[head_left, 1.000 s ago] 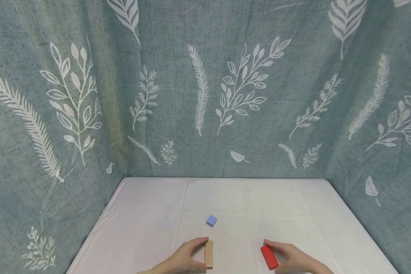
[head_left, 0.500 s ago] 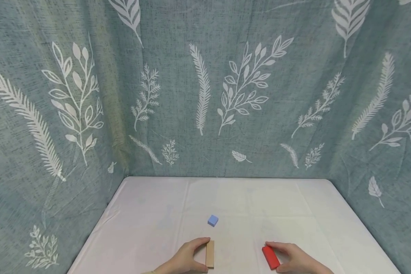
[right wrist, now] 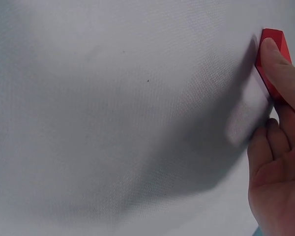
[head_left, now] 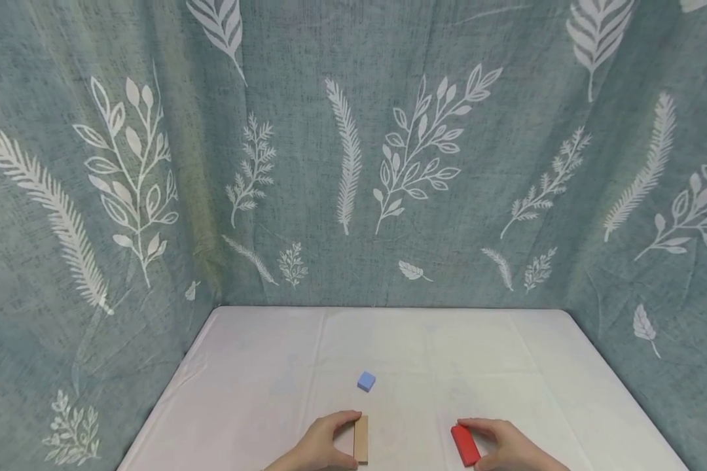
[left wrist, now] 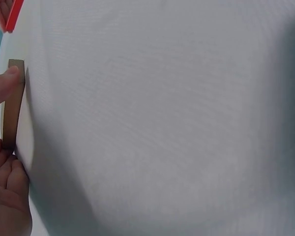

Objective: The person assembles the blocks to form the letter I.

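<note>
My left hand (head_left: 323,442) pinches a tan wooden block (head_left: 361,441) end to end, fingertips at its far end and thumb at its near end. In the left wrist view the thumb lies on one end of this block (left wrist: 13,115), and the other fingers are at the opposite end. To the right, my right hand (head_left: 503,446) grips a red block (head_left: 465,446), which sits at a slant on the white table. The right wrist view has the thumb over the red block (right wrist: 266,76), with the fingers bent beneath it. A small blue cube (head_left: 366,381) lies beyond the wooden block, apart from both hands.
A white cloth covers the table (head_left: 448,353). Grey-green curtains (head_left: 306,163) with white leaf prints rise behind it and along both sides. The two held blocks stand a good hand's width apart near the front edge of the view.
The head view has shifted slightly. Both hands keep their hold on the wooden and red blocks in the same places, and the blue cube has not moved.
</note>
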`<move>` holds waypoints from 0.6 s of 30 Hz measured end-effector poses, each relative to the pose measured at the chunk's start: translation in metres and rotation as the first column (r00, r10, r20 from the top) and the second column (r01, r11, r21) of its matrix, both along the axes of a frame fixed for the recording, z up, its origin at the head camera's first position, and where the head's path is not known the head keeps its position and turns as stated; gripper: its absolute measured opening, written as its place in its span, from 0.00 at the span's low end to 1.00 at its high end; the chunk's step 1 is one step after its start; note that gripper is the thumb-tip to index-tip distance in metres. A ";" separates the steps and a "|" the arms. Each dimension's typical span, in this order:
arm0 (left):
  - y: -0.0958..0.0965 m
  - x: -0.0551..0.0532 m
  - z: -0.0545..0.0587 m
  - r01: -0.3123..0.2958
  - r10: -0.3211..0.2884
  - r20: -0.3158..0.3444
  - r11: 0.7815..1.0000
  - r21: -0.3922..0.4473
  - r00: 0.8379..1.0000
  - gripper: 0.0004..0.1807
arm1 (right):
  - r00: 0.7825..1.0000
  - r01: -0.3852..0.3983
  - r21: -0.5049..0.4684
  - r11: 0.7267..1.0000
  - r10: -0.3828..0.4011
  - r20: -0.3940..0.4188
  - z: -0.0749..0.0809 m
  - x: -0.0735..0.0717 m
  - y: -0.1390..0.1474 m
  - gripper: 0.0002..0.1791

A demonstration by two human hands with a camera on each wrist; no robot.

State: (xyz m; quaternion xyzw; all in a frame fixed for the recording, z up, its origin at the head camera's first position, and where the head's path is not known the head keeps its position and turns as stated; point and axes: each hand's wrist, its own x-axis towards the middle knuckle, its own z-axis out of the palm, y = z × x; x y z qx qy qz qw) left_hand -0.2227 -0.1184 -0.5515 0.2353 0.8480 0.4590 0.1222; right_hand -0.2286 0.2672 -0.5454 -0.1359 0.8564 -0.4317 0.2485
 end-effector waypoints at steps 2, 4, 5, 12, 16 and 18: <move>0.001 0.000 -0.001 -0.015 0.016 0.016 1.000 -0.006 1.000 0.41 | 1.000 0.014 -0.014 1.000 -0.014 0.010 0.000 0.001 0.000 0.38; 0.001 0.000 -0.003 -0.030 0.030 0.016 0.999 -0.018 0.999 0.42 | 1.000 0.023 -0.025 0.999 -0.022 0.016 -0.001 0.001 0.000 0.38; 0.000 0.001 -0.004 -0.033 0.033 0.015 0.999 -0.016 0.999 0.42 | 0.999 0.030 -0.028 0.999 -0.029 0.026 -0.001 0.002 -0.001 0.39; 0.001 0.000 -0.007 -0.049 0.049 0.028 0.999 0.007 0.998 0.42 | 0.994 0.077 -0.022 0.997 -0.075 0.073 0.001 0.002 -0.004 0.37; 0.001 0.000 -0.006 -0.037 0.036 0.033 0.998 0.043 0.999 0.40 | 0.993 0.095 0.008 0.995 -0.095 0.064 0.001 0.003 -0.005 0.37; 0.001 0.000 -0.006 -0.030 0.029 0.023 0.998 0.051 0.999 0.40 | 0.994 0.092 0.018 0.996 -0.093 0.049 0.001 0.003 -0.005 0.37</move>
